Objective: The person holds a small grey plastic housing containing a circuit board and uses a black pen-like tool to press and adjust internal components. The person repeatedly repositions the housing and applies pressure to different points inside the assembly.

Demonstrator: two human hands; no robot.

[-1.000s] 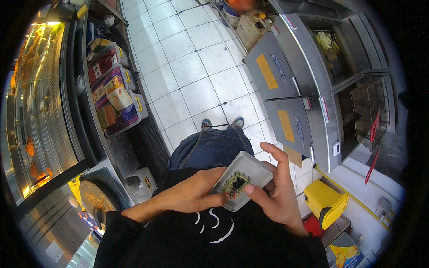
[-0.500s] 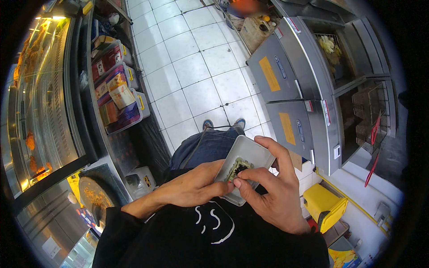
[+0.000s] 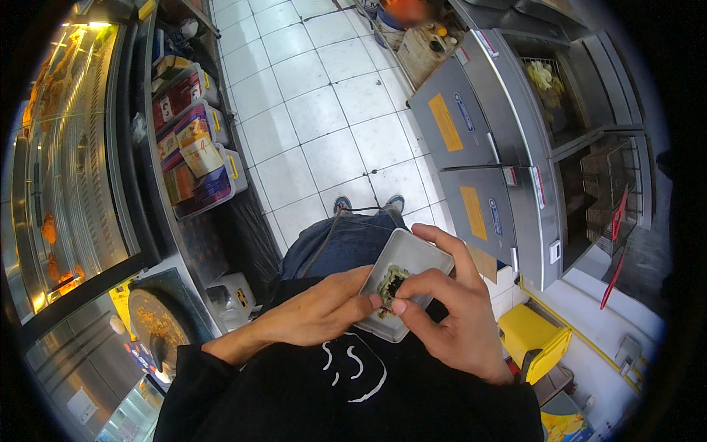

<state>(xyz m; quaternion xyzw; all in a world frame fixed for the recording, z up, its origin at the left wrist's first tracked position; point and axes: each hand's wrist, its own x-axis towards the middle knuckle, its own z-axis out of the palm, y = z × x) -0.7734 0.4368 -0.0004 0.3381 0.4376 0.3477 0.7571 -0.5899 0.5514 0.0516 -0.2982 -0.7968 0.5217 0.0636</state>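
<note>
In front of my body is a small, shallow grey plastic box [image 3: 421,256], tilted, with its open side up. Inside it sits a pale green and black part [image 3: 392,282] whose exact kind I cannot make out. My left hand [image 3: 324,308] grips the box from the left, its thumb over the rim against the part. My right hand [image 3: 455,320] comes from the right, with thumb and index finger pinched at the part's edge. Its other fingers reach around the far right rim of the box. What lies between the pinching fingertips is hidden.
Grey fryer cabinets [image 3: 471,110] line the right side, with a yellow bin [image 3: 532,335] nearer. On the left stand a lit food display [image 3: 81,162], clear tubs of packets [image 3: 202,166] and a round board [image 3: 156,320] with crumbs. White floor tiles [image 3: 317,110] lie between.
My right thumb and index finger have shifted slightly at the part, and the left thumb has moved further over it. The box stays nearly in place.
</note>
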